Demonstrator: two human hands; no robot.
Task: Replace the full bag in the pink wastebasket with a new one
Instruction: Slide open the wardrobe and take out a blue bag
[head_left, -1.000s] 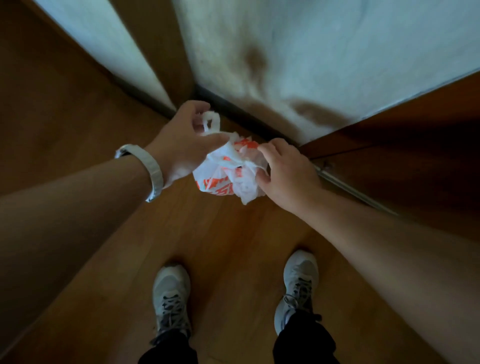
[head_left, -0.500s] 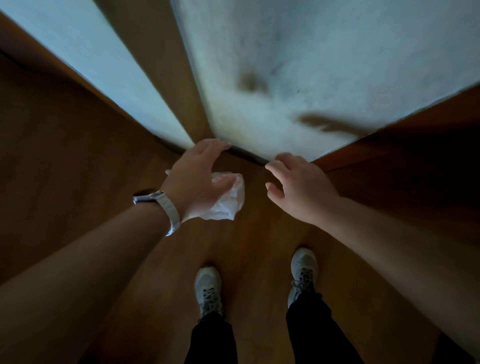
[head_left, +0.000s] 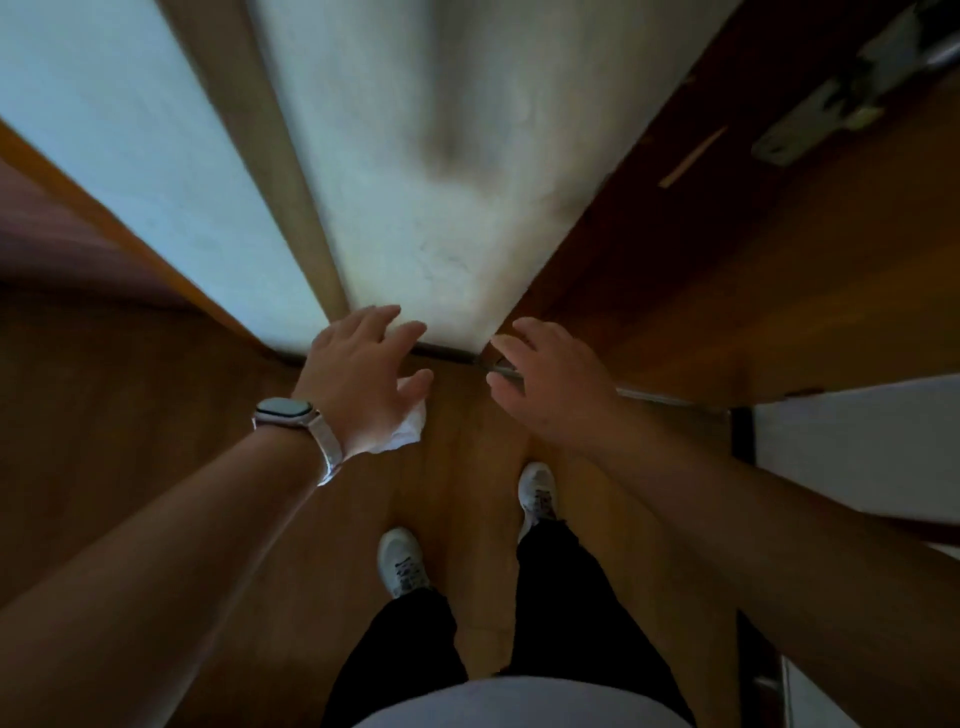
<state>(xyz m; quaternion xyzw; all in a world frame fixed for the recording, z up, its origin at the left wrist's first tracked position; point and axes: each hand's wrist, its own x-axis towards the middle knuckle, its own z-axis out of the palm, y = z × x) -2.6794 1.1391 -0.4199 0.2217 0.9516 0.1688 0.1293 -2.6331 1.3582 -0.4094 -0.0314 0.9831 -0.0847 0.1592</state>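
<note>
Frame is motion-blurred. The person's left hand (head_left: 363, 374) is out in front, above the wooden floor (head_left: 467, 467), back of the hand up. The crumpled white bag (head_left: 408, 434) is tucked under its palm, with only a corner sticking out below the thumb side. The thumb is bent in against the bag, so the hand holds it. Index and middle fingers reach forward, slightly apart. The fingers under the palm are hidden, so can't tell how they lie on the bag. A watch (head_left: 284, 412) with a pale strap is on that wrist.

The right hand (head_left: 553, 382) is level with the left one and near it, a gap between, not touching. Its fingers are loose and spread, nothing in it.

Both hands are near the foot of a white wall (head_left: 415, 208), and their fingertips overlap its bottom edge in view. Can't tell if they touch the wall. A brown door (head_left: 753, 260) is right of the wall, with a metal fitting (head_left: 821, 114) high on it, too blurred to read.

Below the hands are two white shoes on the floor. The right shoe (head_left: 537, 491) is further forward than the left shoe (head_left: 402, 561). Black trousers (head_left: 405, 649) above them. Both forearms are bare.
</note>
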